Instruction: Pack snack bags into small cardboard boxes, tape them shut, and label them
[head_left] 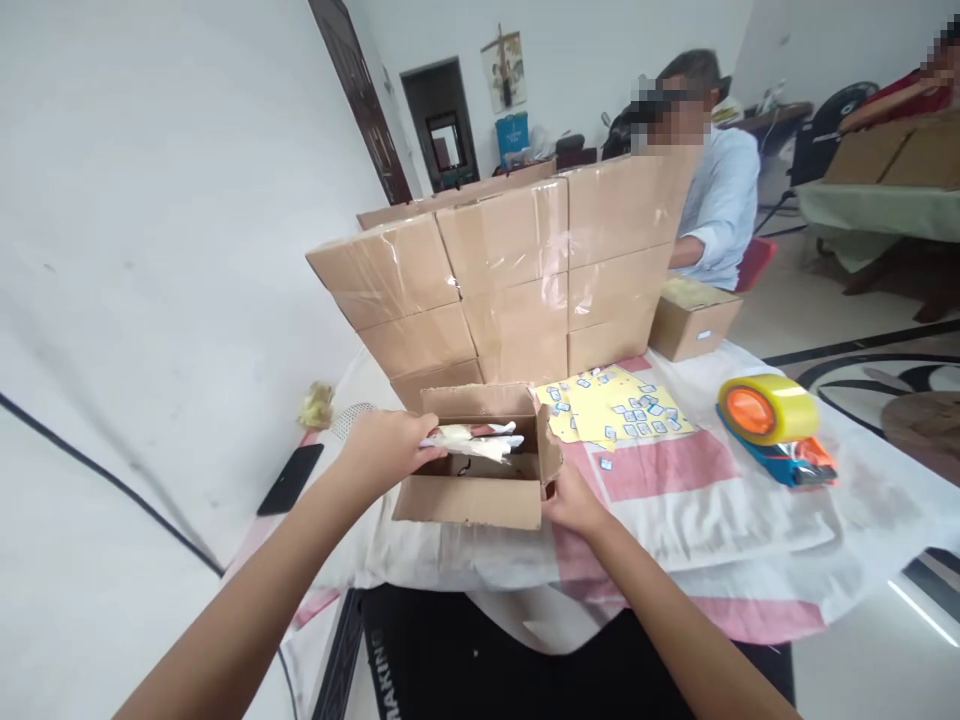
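An open cardboard box rests at the near edge of the cloth-covered table, its flaps spread. My left hand reaches over the box's left side and pinches a thin bundle of whitish papers at its left end. The bundle lies across the box's mouth; I cannot tell whether it touches the inside. Against the box's right side, my right hand is closed, its fingers partly hidden behind the wall and flap.
Stacked taped cartons form a wall behind the box. Yellow sheets with small labels lie to the right, then a tape dispenser and a small carton. A black phone is at left. A co-worker sits beyond the cartons.
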